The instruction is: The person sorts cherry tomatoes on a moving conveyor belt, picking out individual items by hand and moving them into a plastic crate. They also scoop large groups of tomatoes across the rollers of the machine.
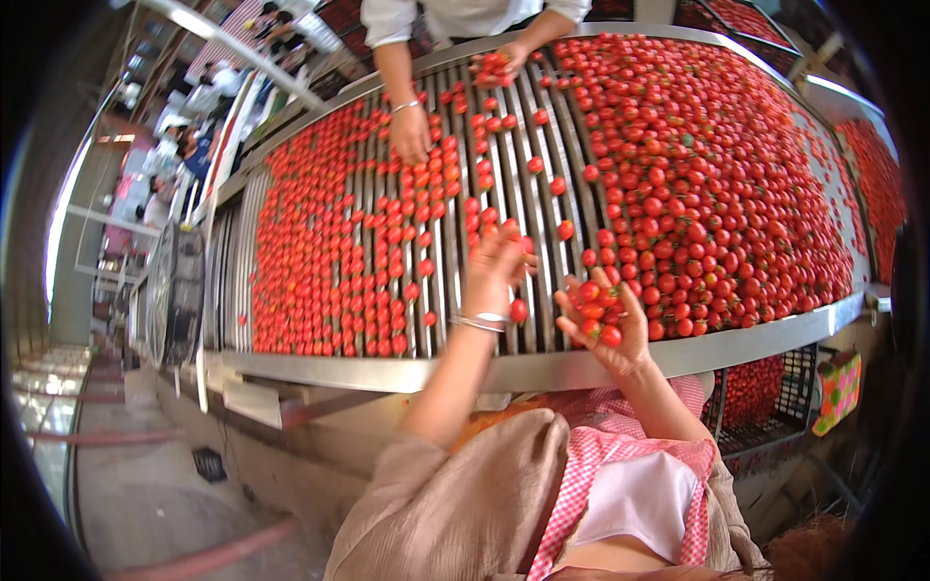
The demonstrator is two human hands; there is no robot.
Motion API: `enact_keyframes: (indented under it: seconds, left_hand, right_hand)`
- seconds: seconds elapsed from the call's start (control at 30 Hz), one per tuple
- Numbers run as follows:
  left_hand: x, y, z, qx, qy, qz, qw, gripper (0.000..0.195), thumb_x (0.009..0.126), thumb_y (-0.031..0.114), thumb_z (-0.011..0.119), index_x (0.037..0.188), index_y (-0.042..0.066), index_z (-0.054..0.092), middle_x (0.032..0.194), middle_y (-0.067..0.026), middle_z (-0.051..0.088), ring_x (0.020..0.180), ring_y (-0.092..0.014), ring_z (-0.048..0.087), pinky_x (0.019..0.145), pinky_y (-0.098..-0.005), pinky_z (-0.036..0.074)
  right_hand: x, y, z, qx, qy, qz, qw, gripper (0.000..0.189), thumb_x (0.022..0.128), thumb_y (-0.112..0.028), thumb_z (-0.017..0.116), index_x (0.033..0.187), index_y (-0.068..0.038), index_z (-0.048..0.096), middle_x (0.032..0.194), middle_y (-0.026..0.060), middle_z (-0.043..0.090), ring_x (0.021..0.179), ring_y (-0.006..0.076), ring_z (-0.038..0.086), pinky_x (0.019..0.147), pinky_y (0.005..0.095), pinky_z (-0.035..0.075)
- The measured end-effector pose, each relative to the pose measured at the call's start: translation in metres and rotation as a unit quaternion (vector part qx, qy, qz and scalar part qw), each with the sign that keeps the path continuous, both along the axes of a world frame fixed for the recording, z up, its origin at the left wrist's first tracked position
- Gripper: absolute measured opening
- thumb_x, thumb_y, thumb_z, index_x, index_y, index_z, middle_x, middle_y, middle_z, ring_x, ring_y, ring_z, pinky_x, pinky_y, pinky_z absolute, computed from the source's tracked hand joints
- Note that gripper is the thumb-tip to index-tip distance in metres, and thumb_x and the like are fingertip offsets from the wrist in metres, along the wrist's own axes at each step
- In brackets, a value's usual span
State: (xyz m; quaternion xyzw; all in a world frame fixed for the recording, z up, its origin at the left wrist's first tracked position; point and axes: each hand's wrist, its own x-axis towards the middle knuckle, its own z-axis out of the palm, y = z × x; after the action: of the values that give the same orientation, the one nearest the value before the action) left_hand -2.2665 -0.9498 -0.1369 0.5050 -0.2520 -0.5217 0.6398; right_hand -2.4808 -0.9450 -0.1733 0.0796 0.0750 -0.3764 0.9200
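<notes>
My right hand (623, 338) is turned palm up, fingers curled around several red cherry tomatoes (592, 312), some with green stem ends. It is above the near side of a metal roller conveyor (541, 334). To its left, my left hand (494, 272), with a silver bangle (479, 322) at the wrist, reaches over the rollers. Its fingers are bent and blurred by motion. Red tomatoes show at the fingertips, but whether they are gripped is unclear. A single tomato (518, 311) lies on the rollers between my hands.
Tomatoes are piled densely on the right (697, 189) and spread thinner on the left (312, 276). Across the conveyor, a co-worker's hand (412, 134) touches tomatoes; the other (514, 59) holds some. A metal rail (334, 370) edges my side. A fan (178, 294) stands left, a black crate (788, 396) below right.
</notes>
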Motion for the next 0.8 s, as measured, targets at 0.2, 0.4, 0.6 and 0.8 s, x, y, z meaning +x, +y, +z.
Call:
enact_keyframes:
  seconds: [0.2, 0.4, 0.6, 0.8]
  left_hand:
    - [-0.130, 0.048, -0.009, -0.126, -0.442, 0.016, 0.888, 0.019, 0.086, 0.003, 0.062, 0.105, 0.006, 0.063, 0.104, -0.0099, 0.058, 0.098, -0.023, 0.058, 0.084, -0.0329, 0.049]
    - [-0.176, 0.054, 0.026, -0.233, -0.561, -0.075, 0.791, 0.025, 0.082, 0.009, 0.065, 0.106, 0.007, 0.064, 0.118, -0.0171, 0.057, 0.116, -0.039, 0.052, 0.097, -0.0475, 0.043]
    - [-0.255, 0.055, 0.026, -0.268, -0.498, -0.213, 0.797, 0.040, 0.085, 0.020, 0.065, 0.122, 0.007, 0.059, 0.134, -0.0223, 0.046, 0.125, -0.039, 0.045, 0.104, -0.0472, 0.037]
    - [-0.340, 0.056, 0.002, -0.327, -0.437, -0.371, 0.751, 0.057, 0.084, 0.023, 0.067, 0.135, 0.007, 0.047, 0.141, -0.0229, 0.041, 0.130, -0.039, 0.041, 0.108, -0.0465, 0.034]
  right_hand:
    - [-0.022, 0.012, -0.018, 0.036, 0.036, -0.078, 0.996, 0.043, 0.100, -0.032, 0.047, 0.137, -0.010, 0.049, 0.127, 0.0107, 0.057, 0.113, 0.0231, 0.057, 0.100, 0.0392, 0.046]
    - [-0.081, 0.035, 0.009, 0.065, 0.017, -0.104, 0.992, 0.042, 0.095, -0.034, 0.056, 0.130, -0.011, 0.056, 0.121, 0.0099, 0.060, 0.108, 0.0216, 0.058, 0.099, 0.0383, 0.046]
    - [-0.164, 0.051, 0.016, 0.179, -0.045, -0.203, 0.962, 0.035, 0.095, -0.032, 0.056, 0.122, -0.012, 0.063, 0.122, 0.0102, 0.061, 0.110, 0.0247, 0.059, 0.100, 0.0455, 0.046]
    - [-0.274, 0.087, -0.030, 0.086, 0.000, -0.358, 0.930, 0.034, 0.092, -0.033, 0.060, 0.119, -0.013, 0.065, 0.128, 0.0158, 0.057, 0.116, 0.0304, 0.055, 0.100, 0.0514, 0.045]
